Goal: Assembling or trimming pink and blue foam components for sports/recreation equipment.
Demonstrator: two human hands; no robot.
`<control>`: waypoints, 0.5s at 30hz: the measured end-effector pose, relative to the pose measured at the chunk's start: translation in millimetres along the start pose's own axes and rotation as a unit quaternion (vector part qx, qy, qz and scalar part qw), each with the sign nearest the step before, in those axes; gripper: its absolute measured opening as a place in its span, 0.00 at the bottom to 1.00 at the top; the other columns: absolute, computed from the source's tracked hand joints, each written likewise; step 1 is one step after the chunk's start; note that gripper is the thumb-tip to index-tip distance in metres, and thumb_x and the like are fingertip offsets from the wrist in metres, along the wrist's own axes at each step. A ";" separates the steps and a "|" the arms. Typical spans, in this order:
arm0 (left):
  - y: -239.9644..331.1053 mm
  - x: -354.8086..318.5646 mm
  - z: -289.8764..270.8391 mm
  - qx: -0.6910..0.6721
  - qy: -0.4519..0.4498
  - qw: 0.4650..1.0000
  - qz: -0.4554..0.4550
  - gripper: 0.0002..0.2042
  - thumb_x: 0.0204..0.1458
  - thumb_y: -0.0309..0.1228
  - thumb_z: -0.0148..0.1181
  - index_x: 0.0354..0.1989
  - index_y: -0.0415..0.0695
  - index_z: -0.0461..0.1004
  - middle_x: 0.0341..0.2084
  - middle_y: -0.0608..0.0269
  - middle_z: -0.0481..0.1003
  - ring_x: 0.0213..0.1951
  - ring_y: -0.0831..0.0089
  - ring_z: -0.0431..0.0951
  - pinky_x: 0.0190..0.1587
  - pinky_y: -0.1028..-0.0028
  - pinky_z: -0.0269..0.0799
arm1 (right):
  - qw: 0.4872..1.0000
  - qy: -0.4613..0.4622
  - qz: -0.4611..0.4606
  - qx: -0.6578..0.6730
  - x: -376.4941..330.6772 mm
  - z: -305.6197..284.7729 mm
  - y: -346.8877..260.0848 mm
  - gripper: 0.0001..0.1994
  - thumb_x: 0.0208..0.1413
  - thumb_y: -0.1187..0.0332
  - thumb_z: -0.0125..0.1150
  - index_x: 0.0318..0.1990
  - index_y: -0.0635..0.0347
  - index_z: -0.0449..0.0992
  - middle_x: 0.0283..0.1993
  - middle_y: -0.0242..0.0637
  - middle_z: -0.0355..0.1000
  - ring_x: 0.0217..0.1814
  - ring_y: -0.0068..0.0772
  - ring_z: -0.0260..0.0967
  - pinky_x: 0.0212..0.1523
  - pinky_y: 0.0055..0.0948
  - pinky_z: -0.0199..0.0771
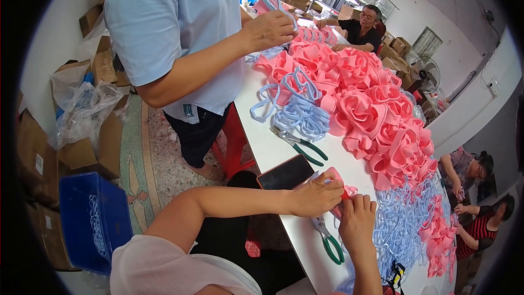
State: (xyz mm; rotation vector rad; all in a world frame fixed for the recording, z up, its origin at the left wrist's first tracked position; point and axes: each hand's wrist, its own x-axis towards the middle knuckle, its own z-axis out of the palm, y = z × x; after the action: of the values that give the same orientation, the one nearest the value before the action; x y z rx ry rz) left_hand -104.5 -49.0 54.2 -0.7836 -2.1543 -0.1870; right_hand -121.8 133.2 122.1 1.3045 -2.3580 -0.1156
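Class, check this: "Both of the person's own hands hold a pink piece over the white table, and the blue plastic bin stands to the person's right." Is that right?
Not quite: in the head view, the blue plastic bin stands to the person's left. Both hands, left hand and right hand, hold a pink piece over the white table.

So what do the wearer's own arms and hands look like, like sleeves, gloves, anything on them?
The left hand and right hand are both bare, with no gloves. The left arm has a loose, short, pale whitish-pink sleeve ending around the elbow, leaving the forearm uncovered. The right forearm is bare too; its sleeve can't be made out.
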 end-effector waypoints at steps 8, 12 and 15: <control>-26.3 -8.7 -25.9 -0.041 -0.007 0.996 -0.081 0.10 0.43 0.30 0.61 0.36 0.43 0.76 0.38 0.64 0.72 0.51 0.64 0.67 0.55 0.59 0.53 | 0.991 0.062 -0.050 0.107 36.9 -14.9 -6.1 0.15 0.49 0.72 0.60 0.47 0.60 0.72 0.38 0.41 0.67 0.41 0.42 0.64 0.43 0.39 0.60; -50.0 -33.6 -56.1 -0.080 0.043 0.979 -0.183 0.10 0.45 0.31 0.64 0.36 0.42 0.76 0.38 0.64 0.72 0.50 0.63 0.66 0.54 0.59 0.55 | 0.954 0.179 -0.102 0.218 111.8 -38.0 -5.1 0.21 0.50 0.77 0.58 0.55 0.62 0.69 0.41 0.45 0.69 0.44 0.47 0.66 0.45 0.42 0.65; -56.8 -44.8 -77.6 -0.071 0.047 0.974 -0.211 0.10 0.44 0.31 0.65 0.35 0.43 0.76 0.38 0.65 0.72 0.50 0.63 0.66 0.54 0.59 0.55 | 0.939 0.200 -0.091 0.263 202.2 -47.5 -7.1 0.24 0.51 0.79 0.55 0.59 0.60 0.67 0.43 0.49 0.69 0.45 0.50 0.67 0.46 0.44 0.67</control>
State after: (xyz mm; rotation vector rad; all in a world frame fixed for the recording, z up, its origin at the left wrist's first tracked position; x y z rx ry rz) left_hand -66.4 -144.8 78.9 -0.3742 -2.2105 -0.5916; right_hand -189.0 -30.7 230.9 1.5977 -1.9751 0.7068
